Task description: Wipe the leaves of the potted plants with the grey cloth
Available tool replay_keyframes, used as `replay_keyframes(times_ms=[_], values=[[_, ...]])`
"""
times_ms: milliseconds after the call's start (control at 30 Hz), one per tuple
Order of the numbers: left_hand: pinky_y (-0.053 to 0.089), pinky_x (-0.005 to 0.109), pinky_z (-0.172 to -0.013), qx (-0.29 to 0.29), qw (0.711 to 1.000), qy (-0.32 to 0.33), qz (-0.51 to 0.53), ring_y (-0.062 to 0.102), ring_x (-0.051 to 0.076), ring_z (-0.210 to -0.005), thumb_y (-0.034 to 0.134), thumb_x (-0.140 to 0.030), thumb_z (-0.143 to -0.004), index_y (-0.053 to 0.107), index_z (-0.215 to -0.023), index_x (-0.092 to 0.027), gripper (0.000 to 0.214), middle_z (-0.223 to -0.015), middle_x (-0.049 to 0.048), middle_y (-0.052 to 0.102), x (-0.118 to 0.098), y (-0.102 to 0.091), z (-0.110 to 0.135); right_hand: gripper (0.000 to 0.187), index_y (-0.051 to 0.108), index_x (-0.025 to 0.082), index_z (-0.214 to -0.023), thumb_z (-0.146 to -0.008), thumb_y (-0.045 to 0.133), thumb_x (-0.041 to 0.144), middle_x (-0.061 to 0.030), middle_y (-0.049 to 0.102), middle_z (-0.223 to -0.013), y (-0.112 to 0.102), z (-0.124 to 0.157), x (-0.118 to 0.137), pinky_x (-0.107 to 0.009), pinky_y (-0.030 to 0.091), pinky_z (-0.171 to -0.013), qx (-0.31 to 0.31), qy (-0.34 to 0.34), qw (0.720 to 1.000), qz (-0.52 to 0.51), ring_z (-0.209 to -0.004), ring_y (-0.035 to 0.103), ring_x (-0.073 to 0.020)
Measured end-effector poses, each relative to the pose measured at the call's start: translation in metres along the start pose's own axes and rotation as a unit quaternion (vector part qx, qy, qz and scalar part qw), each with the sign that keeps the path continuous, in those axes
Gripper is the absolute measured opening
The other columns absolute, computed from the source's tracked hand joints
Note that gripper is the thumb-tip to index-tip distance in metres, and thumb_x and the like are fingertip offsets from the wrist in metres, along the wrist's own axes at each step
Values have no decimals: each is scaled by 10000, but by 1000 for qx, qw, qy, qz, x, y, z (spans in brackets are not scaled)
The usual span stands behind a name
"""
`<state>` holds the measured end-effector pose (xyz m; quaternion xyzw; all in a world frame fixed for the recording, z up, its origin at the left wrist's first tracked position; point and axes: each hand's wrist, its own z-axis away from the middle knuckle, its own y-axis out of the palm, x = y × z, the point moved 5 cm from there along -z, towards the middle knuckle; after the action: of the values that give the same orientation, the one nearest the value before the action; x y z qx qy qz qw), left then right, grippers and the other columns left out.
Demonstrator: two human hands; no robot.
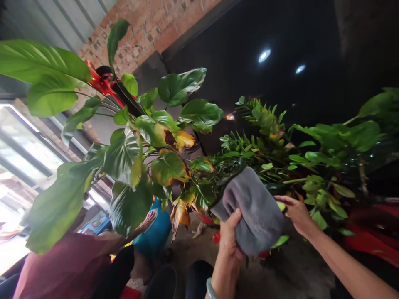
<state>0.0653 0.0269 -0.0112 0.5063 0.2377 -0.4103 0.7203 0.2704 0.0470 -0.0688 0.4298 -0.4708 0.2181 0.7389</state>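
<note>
My left hand (230, 238) is closed on a grey cloth (252, 207), thumb on its near side, pressing it onto a leaf. My right hand (297, 214) reaches in from the right and holds that green leaf (280, 241) from underneath, its fingers mostly hidden behind the cloth. The leaf belongs to a plant with narrow glossy leaflets (255, 153). A large-leaved plant (134, 153) with some yellow-brown leaves (179, 211) stands to the left.
Another person in a maroon top (65, 265) sits low at the left, their hand (148, 220) near a blue pot (156, 232). A brick wall (149, 25) and windows (21, 149) are behind. Red objects (374, 236) lie at the right.
</note>
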Motion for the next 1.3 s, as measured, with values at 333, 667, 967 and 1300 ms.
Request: replay_keyframes(times_ms=[333, 667, 967, 1300], values=[[497, 447, -947, 102, 995, -8, -6, 656, 358, -1066, 875, -214, -431, 662, -1064, -143, 672, -1030, 130, 749, -33, 36, 3, 184, 698, 195, -606, -462, 782, 116, -23, 666, -511, -12, 2, -6, -308, 448, -449, 42, 56, 997, -35, -440, 576, -184], [505, 466, -914, 71, 985, -132, -82, 677, 367, -1008, 844, -265, -518, 691, -965, -92, 504, -842, 152, 761, 27, -20, -7, 306, 740, 174, -789, -486, 776, 158, 18, 621, -457, -12, 6, -1, -256, 405, -395, 75, 40, 996, -41, -371, 506, -133], [501, 409, -926, 27, 998, -47, 13, 723, 255, -771, 689, -216, -709, 691, -1000, -121, 306, -682, 53, 743, -48, 30, -7, 268, 739, 171, -694, -432, 789, 195, -19, 653, -483, -7, 8, 0, -293, 447, -428, 90, 43, 994, -42, -393, 526, -146], [445, 462, -971, 127, 974, -154, -110, 694, 342, -940, 827, -183, -511, 705, -912, -102, 427, -784, 125, 760, -4, -14, 16, 179, 733, 225, -619, -463, 703, 308, -17, 672, -556, -13, 3, -6, -341, 458, -540, 121, 26, 990, 67, -525, 595, -209]])
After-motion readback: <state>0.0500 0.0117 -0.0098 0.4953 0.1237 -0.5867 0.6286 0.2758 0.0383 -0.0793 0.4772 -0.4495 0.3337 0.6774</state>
